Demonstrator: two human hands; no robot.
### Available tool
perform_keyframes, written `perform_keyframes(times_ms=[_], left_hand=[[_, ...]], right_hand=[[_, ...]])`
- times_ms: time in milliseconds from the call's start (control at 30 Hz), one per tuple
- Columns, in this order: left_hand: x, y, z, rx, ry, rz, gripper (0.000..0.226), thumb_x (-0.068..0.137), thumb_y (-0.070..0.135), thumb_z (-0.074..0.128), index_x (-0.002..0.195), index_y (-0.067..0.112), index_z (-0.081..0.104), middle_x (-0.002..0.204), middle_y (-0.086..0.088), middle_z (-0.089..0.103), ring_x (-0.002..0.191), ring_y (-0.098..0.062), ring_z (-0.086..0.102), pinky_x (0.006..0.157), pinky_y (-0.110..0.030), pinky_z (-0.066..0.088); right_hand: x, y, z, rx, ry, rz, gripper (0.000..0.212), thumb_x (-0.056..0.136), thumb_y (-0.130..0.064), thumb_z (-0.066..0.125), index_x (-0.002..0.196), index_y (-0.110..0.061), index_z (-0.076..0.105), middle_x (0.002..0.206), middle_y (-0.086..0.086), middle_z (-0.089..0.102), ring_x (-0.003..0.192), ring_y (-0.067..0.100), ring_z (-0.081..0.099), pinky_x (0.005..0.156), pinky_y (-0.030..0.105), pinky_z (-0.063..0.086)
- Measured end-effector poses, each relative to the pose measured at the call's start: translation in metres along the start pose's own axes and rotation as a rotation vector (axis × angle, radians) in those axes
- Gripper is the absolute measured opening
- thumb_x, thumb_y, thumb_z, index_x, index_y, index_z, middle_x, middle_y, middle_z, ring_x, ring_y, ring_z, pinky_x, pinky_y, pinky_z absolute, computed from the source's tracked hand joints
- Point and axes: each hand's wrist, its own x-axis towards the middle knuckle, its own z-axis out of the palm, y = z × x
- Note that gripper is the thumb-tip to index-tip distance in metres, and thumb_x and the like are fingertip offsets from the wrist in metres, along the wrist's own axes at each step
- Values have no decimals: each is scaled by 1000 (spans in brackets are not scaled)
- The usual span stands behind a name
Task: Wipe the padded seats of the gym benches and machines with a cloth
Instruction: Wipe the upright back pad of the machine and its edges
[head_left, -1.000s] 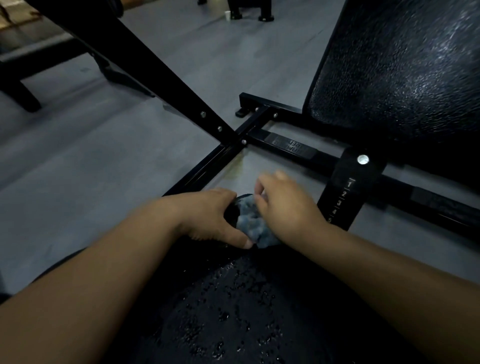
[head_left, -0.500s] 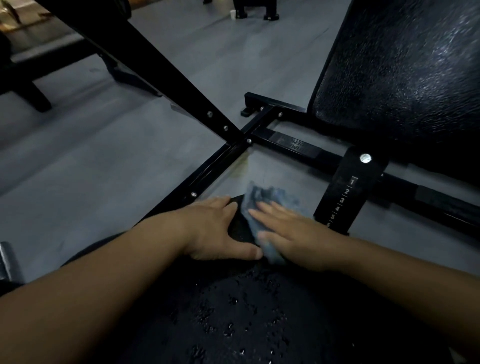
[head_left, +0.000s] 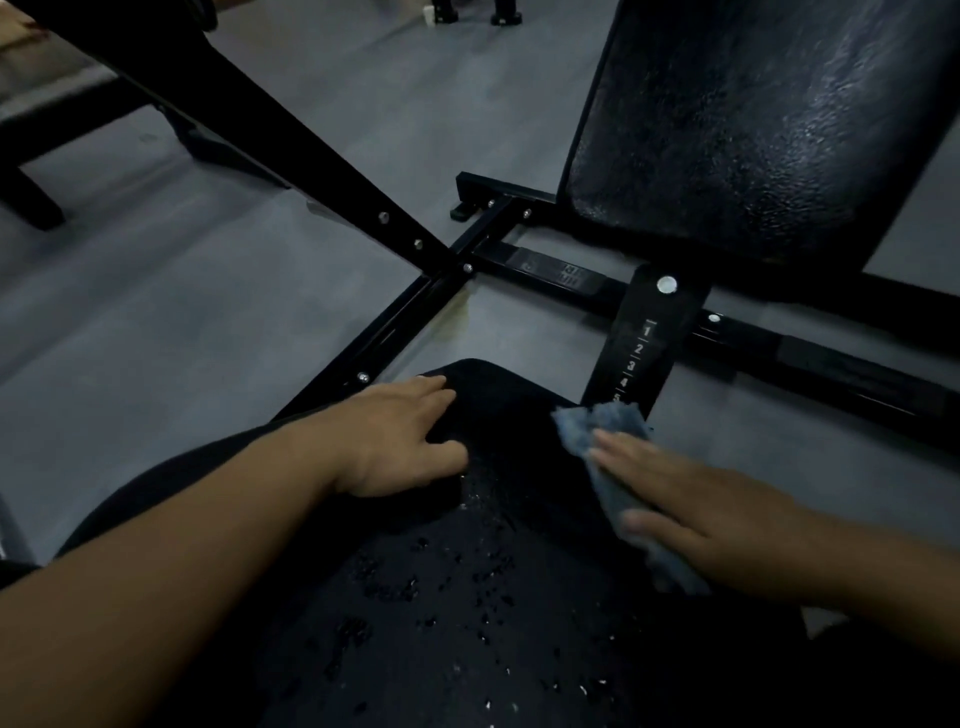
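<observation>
A black padded seat fills the lower middle, speckled with wet droplets. My left hand rests flat on the seat's far left part, fingers spread, holding nothing. My right hand lies flat on a blue-grey cloth and presses it onto the seat's right edge. The cloth sticks out beyond my fingertips and under my palm. A second black pad, glossy and wet-looking, stands tilted at the upper right.
Black steel frame bars cross the grey floor beyond the seat. A numbered adjustment post rises just past the cloth. A diagonal black beam runs from upper left. Another bench stands at far left.
My right hand has slid the cloth rightwards from the seat's front tip to its right edge. The cloth went from bunched to spread flat. My left hand stays on the seat.
</observation>
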Motion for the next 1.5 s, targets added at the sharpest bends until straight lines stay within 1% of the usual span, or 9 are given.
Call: perform_keyframes(times_ms=[133,367,567,767,900,1067,1167,1300,1500], left_hand=[[5,14,3,36,18,74,93,77,66,25,160,28,8,166,8,-7,152,-9,-5,115,-23,0],[3,10,8,69,-2,130,98,71,74,22,159,32,8,166,13,-3,150,-4,-4,120,-25,2],[1,10,11,76,22,137,104,65,80,16,158,34,9,166,14,0,151,-4,-1,122,-28,5],[-11,17,10,118,-15,194,93,78,81,26,158,37,9,165,17,-1,150,-2,-2,119,-24,3],[-22,27,6,118,-47,177,94,76,81,27,158,37,10,165,17,-1,150,-4,0,122,-27,6],[-42,27,19,114,29,238,95,73,84,12,157,40,8,165,16,-4,149,1,-7,120,-24,-2],[-41,24,24,103,63,246,93,73,83,10,157,43,7,163,21,-6,147,4,-9,121,-26,-3],[-39,23,29,101,90,254,91,74,82,6,156,43,2,162,22,-12,146,5,-16,120,-26,-8],[-41,28,25,88,72,238,87,80,77,6,157,38,2,164,14,-11,149,-2,-15,124,-35,-5]], right_hand=[[34,0,-2,105,56,176,98,73,-85,4,158,-36,-3,166,-6,-13,151,7,-11,124,29,-1],[-48,-11,10,54,-28,35,82,66,-98,-6,140,-65,-17,153,-32,-30,143,-11,-25,119,18,-9],[-3,-13,8,84,49,149,108,65,-98,-2,156,-41,-8,165,-5,-19,152,14,-16,125,42,-1],[-75,-21,10,87,-29,26,80,68,-99,5,140,-70,-14,153,-35,-30,143,-9,-25,124,34,-2],[-20,-22,1,102,21,107,113,52,-106,-2,152,-54,-8,163,-14,-21,152,13,-18,124,45,-8],[-51,-61,10,53,-68,-190,75,76,-92,7,140,-66,-20,154,-28,-35,143,-1,-34,118,35,-14],[-50,-25,8,94,-58,-68,65,74,-93,-4,135,-72,-15,156,-31,-29,144,-5,-27,124,33,-7],[-1,-23,4,92,6,175,93,65,-93,-10,149,-54,-16,162,-10,-26,149,14,-25,124,43,-7],[-91,-96,21,275,-18,131,53,94,-68,0,144,-63,-16,161,-22,-26,147,5,-28,121,29,-12]])
